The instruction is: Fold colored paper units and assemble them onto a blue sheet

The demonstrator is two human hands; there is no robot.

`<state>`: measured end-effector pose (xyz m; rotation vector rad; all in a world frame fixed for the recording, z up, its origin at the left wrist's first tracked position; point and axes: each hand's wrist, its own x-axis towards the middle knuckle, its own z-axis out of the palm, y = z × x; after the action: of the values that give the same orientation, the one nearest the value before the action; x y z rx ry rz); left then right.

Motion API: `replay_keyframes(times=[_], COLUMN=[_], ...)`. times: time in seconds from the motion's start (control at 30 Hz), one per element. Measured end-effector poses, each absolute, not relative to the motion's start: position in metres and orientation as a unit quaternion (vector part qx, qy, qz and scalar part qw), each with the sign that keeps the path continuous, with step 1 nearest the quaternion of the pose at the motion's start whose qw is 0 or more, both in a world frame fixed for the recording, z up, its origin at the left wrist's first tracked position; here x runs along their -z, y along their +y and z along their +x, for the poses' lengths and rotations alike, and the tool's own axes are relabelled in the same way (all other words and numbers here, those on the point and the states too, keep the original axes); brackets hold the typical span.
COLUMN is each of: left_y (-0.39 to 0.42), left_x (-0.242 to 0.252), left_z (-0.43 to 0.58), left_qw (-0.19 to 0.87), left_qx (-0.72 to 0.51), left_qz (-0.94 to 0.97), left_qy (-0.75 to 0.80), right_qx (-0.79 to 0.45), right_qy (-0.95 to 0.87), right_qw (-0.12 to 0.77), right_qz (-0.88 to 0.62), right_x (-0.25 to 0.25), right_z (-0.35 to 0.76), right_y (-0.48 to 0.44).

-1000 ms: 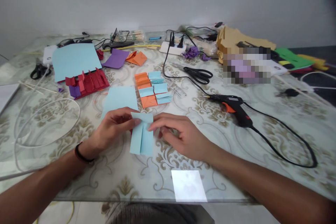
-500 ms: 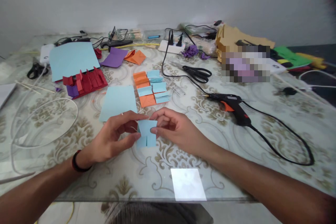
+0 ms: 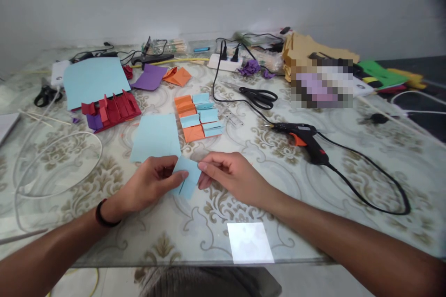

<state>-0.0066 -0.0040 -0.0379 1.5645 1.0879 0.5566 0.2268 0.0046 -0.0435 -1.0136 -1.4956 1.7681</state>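
A small light-blue folded paper (image 3: 190, 177), with a slit or seam low on its face, is held tilted above the near middle of the table. My left hand (image 3: 153, 183) pinches its left side, thumb on the front and the other fingers behind. My right hand (image 3: 233, 174) grips its right edge between thumb and fingers. Just beyond my left hand lies a flat light-blue sheet (image 3: 156, 134). Behind the hands rests a block of orange and light-blue folded papers (image 3: 198, 118) in two rows.
Right of the hands lies a black glue gun (image 3: 306, 137) with its cord looping beside it. Black-handled scissors (image 3: 258, 96) and a white power strip (image 3: 226, 62) are farther back. Red folded papers (image 3: 120, 109) and a large light-blue sheet (image 3: 95, 81) sit at the left.
The small folded paper has turned from nearly upright to tilted and shifted slightly left. My right hand has moved a little lower; both hands keep hold.
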Motion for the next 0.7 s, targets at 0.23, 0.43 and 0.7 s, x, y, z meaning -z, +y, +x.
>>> replay_keyframes(times=[0.23,0.43,0.7], left_y=[-0.0057,-0.0068,-0.0073], left_x=[0.0427,0.0439,0.0371], left_z=[-0.0059,-0.0074,-0.0084], left_qw=[0.562,0.551,0.509], left_qx=[-0.229,-0.218,-0.206], left_qz=[0.639,0.65,0.697], left_qy=[0.472,0.475,0.462], right_qx=[-0.673,-0.658,-0.632], right_qy=[-0.572,-0.587,-0.626], right_qw=[0.285,0.269,0.234], right_qz=[-0.371,-0.388,-0.393], right_x=[0.0421,0.044,0.0406], right_z=[0.2267,0.2261,0.2282], right_y=[0.0023,0.0011,0.0016])
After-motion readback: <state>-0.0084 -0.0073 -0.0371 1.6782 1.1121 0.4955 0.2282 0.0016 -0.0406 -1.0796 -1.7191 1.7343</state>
